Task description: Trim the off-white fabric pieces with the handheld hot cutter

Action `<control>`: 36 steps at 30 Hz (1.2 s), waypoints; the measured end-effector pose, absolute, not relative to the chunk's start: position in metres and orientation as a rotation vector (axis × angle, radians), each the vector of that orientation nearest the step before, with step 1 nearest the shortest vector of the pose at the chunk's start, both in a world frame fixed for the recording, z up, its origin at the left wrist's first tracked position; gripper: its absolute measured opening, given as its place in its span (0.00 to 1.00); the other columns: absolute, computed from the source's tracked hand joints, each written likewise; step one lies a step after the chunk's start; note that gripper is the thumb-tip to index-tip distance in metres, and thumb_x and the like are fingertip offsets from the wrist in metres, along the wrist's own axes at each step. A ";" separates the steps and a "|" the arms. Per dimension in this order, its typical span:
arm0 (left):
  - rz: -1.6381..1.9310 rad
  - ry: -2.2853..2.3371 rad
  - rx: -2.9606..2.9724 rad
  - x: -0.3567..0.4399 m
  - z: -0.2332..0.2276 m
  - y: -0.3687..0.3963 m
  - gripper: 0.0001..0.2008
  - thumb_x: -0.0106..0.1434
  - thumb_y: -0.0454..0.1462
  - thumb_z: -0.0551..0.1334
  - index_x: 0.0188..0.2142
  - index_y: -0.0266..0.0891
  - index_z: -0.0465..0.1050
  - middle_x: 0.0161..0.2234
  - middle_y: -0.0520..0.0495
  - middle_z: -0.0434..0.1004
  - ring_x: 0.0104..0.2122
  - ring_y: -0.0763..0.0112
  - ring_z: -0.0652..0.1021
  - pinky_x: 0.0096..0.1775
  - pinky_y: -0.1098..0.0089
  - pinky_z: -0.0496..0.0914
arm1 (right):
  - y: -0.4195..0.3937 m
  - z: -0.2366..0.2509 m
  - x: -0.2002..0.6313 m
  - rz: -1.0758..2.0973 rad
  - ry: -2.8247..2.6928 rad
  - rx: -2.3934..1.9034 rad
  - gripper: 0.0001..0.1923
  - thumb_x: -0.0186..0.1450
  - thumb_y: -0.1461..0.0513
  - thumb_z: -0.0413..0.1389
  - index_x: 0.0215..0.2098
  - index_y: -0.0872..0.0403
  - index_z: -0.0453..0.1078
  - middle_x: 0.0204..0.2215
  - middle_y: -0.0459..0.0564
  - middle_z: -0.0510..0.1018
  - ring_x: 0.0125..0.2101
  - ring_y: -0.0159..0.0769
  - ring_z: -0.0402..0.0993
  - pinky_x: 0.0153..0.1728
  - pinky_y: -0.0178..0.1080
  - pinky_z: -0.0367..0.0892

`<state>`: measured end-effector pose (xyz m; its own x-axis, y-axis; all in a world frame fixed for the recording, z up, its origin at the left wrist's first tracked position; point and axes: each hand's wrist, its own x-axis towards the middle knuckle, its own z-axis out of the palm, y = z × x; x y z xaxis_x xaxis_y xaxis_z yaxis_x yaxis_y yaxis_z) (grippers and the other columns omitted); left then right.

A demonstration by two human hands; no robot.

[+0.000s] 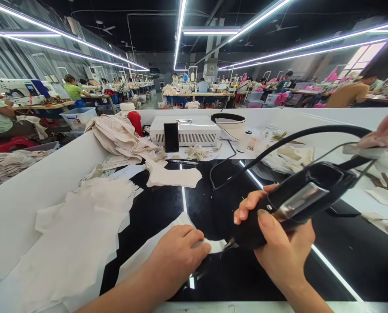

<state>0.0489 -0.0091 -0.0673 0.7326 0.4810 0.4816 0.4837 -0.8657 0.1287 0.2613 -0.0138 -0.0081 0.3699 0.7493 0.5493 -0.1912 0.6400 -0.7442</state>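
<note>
My right hand (283, 241) is wrapped around a black corded hand tool (298, 198) with a narrow metal tip; its exact kind I cannot tell. The tip meets the right end of a white fabric piece (216, 246) on the glossy black table top (226, 282). My left hand (177, 256) is closed over that piece, thumb and forefinger close together near its narrow end, the other fingers curled and partly hidden. To the left lies a large pile of pale fabric pieces (79, 226). Beyond my hands, another cut fabric piece (174, 176) lies flat.
A thick black cable (272, 150) arches from the tool. Behind stand a white vented box (194, 130), a phone (171, 137), a red bottle (135, 123) and a round cream container (229, 126). A pen (183, 162) lies before them. White side walls (50, 187) edge the table.
</note>
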 end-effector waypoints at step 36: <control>-0.549 -0.955 -3.412 0.042 -0.042 0.017 0.24 0.72 0.36 0.78 0.62 0.44 0.73 0.66 0.42 0.81 0.73 0.52 0.74 0.75 0.41 0.66 | 0.003 -0.001 0.247 0.679 -1.040 -0.662 0.14 0.68 0.59 0.71 0.46 0.46 0.72 0.34 0.41 0.82 0.23 0.33 0.77 0.24 0.37 0.77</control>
